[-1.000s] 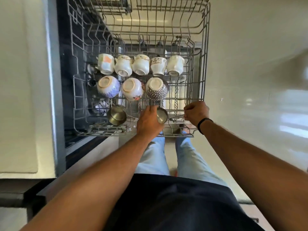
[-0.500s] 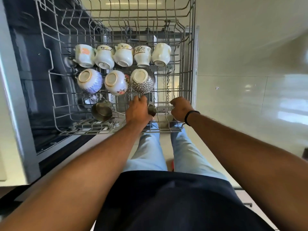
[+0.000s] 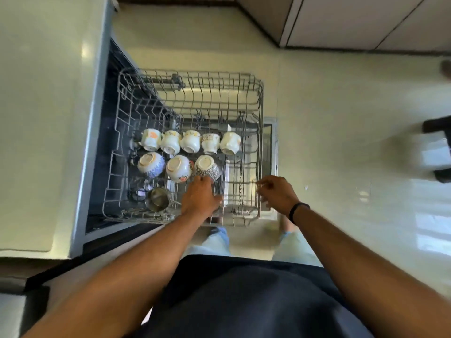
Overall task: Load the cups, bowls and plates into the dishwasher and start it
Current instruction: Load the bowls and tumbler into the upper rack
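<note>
The wire upper rack (image 3: 260, 98) is pulled out of the dishwasher. Several white cups (image 3: 170, 143) sit upside down in a row across its middle. Below them are three upturned bowls: a blue one (image 3: 150, 165), a floral one (image 3: 179, 169) and a dark patterned one (image 3: 208, 169). A steel cup (image 3: 157, 202) lies at the front left. My left hand (image 3: 200, 197) reaches into the rack just below the patterned bowl, fingers curled down over a second small steel cup that it hides. My right hand (image 3: 275, 193) hovers at the rack's right front rim, fingers loosely curled, holding nothing I can see.
The pale countertop (image 3: 36, 118) runs along the left. The open dishwasher door (image 3: 271, 145) lies under the rack. Glossy floor spreads to the right, with a blurred dark and white object (image 3: 436, 152) at the far right. Cabinet fronts (image 3: 366, 20) line the top.
My head has pulled back, so the whole rack and the floor show. My right hand has let go of the thin steel handle and shifted to the rack's right rim. My left hand stays put.
</note>
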The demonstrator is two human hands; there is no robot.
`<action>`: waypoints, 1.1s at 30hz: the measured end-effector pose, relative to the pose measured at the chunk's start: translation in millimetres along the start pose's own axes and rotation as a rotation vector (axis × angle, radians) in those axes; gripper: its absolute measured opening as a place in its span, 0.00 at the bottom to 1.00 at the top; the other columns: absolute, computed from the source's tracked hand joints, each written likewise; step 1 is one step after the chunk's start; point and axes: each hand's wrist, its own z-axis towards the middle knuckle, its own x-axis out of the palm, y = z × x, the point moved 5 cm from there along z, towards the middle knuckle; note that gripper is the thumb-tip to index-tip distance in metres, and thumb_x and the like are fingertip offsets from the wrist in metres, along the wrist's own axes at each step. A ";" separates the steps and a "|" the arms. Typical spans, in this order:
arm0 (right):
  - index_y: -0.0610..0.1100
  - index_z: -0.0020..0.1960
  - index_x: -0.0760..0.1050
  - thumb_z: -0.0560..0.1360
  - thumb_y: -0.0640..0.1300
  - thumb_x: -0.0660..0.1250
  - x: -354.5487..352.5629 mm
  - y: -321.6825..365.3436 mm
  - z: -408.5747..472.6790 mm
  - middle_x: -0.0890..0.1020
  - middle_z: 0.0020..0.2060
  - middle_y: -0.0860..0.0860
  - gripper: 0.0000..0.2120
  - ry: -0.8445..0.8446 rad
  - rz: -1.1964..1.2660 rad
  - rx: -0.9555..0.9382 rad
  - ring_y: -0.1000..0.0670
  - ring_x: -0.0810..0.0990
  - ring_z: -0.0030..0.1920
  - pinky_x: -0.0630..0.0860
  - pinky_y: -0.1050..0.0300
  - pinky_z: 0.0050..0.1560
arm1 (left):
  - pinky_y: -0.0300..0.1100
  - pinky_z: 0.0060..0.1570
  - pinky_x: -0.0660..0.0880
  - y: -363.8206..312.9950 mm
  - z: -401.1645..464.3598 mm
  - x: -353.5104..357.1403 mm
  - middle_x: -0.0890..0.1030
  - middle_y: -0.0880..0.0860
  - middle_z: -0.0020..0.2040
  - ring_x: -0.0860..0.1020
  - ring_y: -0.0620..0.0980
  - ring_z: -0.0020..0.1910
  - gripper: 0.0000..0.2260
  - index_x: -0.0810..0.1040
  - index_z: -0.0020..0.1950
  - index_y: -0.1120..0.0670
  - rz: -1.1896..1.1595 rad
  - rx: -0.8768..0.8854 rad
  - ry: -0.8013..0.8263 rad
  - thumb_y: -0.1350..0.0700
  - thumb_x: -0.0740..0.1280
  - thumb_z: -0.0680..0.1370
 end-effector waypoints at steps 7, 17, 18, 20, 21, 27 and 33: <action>0.45 0.53 0.80 0.76 0.43 0.70 -83.1 24.5 5.8 0.85 0.48 0.44 0.07 0.115 -0.259 -0.237 0.42 0.84 0.49 0.81 0.45 0.55 | 0.50 0.48 0.80 -66.2 -25.4 -46.4 0.79 0.50 0.53 0.80 0.50 0.46 0.17 0.77 0.60 0.54 -0.242 -0.202 -0.236 0.46 0.72 0.77; 0.45 0.57 0.80 0.78 0.46 0.67 -137.7 117.8 7.4 0.81 0.51 0.48 0.10 0.153 -0.524 -0.637 0.44 0.80 0.53 0.74 0.57 0.52 | 0.50 0.55 0.79 -125.5 -85.3 -31.7 0.82 0.54 0.58 0.80 0.49 0.52 0.20 0.77 0.65 0.57 -0.447 -0.316 -0.466 0.47 0.72 0.78; 0.46 0.58 0.80 0.78 0.47 0.66 -136.1 121.2 9.1 0.81 0.53 0.47 0.11 0.155 -0.575 -0.643 0.44 0.80 0.55 0.74 0.57 0.53 | 0.47 0.54 0.79 -123.6 -89.6 -28.9 0.82 0.53 0.57 0.80 0.48 0.51 0.19 0.77 0.64 0.57 -0.450 -0.328 -0.469 0.48 0.72 0.78; 0.46 0.61 0.79 0.78 0.47 0.66 -132.6 124.9 10.7 0.81 0.57 0.46 0.13 0.158 -0.683 -0.659 0.44 0.80 0.57 0.73 0.57 0.56 | 0.40 0.47 0.77 -116.5 -96.9 -25.4 0.82 0.53 0.56 0.77 0.45 0.47 0.17 0.78 0.63 0.56 -0.454 -0.335 -0.476 0.49 0.72 0.78; 0.46 0.61 0.79 0.78 0.48 0.66 -130.0 125.5 9.9 0.82 0.58 0.46 0.13 0.164 -0.738 -0.678 0.44 0.80 0.58 0.72 0.58 0.56 | 0.36 0.43 0.74 -111.3 -100.1 -24.6 0.82 0.52 0.55 0.76 0.43 0.45 0.17 0.78 0.63 0.56 -0.462 -0.346 -0.492 0.50 0.72 0.78; 0.45 0.62 0.79 0.79 0.48 0.66 -108.5 132.4 25.0 0.80 0.61 0.45 0.13 0.203 -1.017 -0.740 0.43 0.78 0.61 0.73 0.54 0.60 | 0.38 0.42 0.75 -90.3 -89.1 -9.3 0.79 0.48 0.49 0.79 0.47 0.47 0.14 0.79 0.59 0.54 -0.608 -0.379 -0.575 0.50 0.73 0.77; 0.43 0.65 0.77 0.79 0.49 0.67 -80.1 136.8 46.4 0.78 0.64 0.42 0.17 0.278 -1.120 -0.740 0.40 0.75 0.65 0.71 0.50 0.65 | 0.43 0.52 0.77 -85.1 -65.0 31.4 0.82 0.51 0.56 0.80 0.50 0.53 0.19 0.79 0.62 0.53 -0.820 -0.489 -0.476 0.49 0.76 0.74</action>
